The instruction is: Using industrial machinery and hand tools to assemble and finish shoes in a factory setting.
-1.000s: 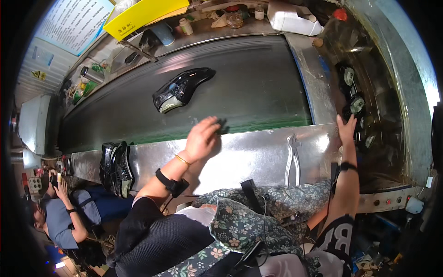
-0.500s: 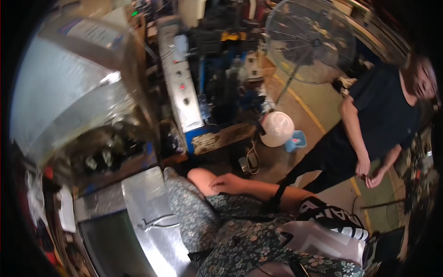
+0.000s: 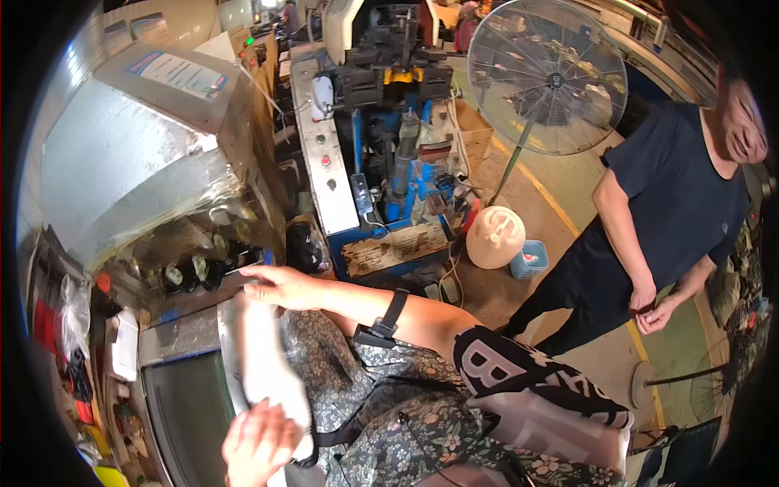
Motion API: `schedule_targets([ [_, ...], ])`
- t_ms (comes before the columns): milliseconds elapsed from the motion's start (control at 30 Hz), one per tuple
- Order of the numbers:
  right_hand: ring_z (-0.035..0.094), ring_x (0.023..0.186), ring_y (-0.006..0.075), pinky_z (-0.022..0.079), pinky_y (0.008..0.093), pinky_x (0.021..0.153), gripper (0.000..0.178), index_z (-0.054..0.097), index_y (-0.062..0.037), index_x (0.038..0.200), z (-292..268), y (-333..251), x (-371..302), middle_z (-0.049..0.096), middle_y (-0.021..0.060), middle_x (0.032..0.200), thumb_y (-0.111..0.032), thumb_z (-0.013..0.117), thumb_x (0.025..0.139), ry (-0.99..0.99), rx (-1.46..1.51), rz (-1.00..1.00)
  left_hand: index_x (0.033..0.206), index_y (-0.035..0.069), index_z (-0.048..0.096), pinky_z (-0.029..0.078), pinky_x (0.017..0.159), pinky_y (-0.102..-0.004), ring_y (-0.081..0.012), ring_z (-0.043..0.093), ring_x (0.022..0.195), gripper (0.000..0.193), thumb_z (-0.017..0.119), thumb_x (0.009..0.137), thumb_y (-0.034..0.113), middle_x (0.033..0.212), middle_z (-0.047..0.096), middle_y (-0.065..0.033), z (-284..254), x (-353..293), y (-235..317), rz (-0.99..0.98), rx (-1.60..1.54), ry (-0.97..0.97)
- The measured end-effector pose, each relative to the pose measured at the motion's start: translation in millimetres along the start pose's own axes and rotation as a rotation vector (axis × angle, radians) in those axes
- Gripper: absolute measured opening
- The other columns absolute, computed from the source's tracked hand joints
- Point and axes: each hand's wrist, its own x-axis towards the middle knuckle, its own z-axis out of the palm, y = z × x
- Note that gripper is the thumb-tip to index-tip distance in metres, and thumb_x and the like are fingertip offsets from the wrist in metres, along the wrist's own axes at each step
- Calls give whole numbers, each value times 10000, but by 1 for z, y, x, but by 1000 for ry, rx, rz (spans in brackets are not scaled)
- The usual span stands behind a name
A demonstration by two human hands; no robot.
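Note:
My right hand (image 3: 280, 286) reaches in from the right, a black strap (image 3: 384, 325) around its forearm. Its fingers point left over the metal sheet and appear to grip the top of a blurred, white, cloth-like thing (image 3: 272, 357). This hangs down toward my left hand (image 3: 262, 442), near the lower edge. Motion smears the left fingers, which lie beside or over the white thing; whether they grip it cannot be made out. Below the hands, the bare metal sheet is mostly covered, and no pliers show on it.
A grey machine housing (image 3: 154, 122) stands at left, above a dark panel (image 3: 191, 414). Ahead is a blue machine with a white button panel (image 3: 331, 178). A pale jug (image 3: 495, 237), a blue basket (image 3: 529, 260), a large fan (image 3: 548, 77) and a standing person (image 3: 673, 187) are at right.
My right hand has moved left, away from my lap, to over the metal sheet. My left hand and the white thing have come into view, and the pliers no longer show.

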Motion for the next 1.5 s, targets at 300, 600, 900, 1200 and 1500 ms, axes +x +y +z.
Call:
schedule_targets([
  [300,683,946,324,541,392,792,368,666,-21,1132,-5,-29,-78,709,142,1049,-298,691,890,31,-413,-128,1356,87,532,480,953,-304,-165,592,1116,565,442,1014,528,1265,609,-71,204,51,26,-1680,-2210,369],
  [600,719,870,280,561,343,774,270,726,-25,1061,-46,-61,-70,728,159,987,-212,713,867,-107,-565,-97,1240,39,596,528,879,-323,-185,651,1010,380,487,1016,325,1105,671,-73,185,122,15,-1655,-2025,542],
  [900,629,1009,108,495,275,901,413,612,7,1262,-44,-42,-66,698,97,1147,-181,704,907,-192,-169,294,1216,4,586,505,864,-322,-211,641,976,420,457,1040,364,1112,669,-108,208,88,22,-1379,-1431,478],
  [1200,607,918,86,500,265,825,245,619,49,1199,-2,35,-179,682,29,988,-21,526,984,61,406,549,1207,49,557,522,759,-254,-112,625,856,352,704,894,117,981,652,-12,219,36,33,-1570,-1762,143],
  [1500,638,1031,355,472,436,902,597,512,60,1249,45,48,-151,653,261,1076,-460,292,1054,-3,23,831,1316,27,467,519,824,-279,-145,614,938,516,713,861,42,1069,629,-67,212,20,22,-1649,-1878,201],
])
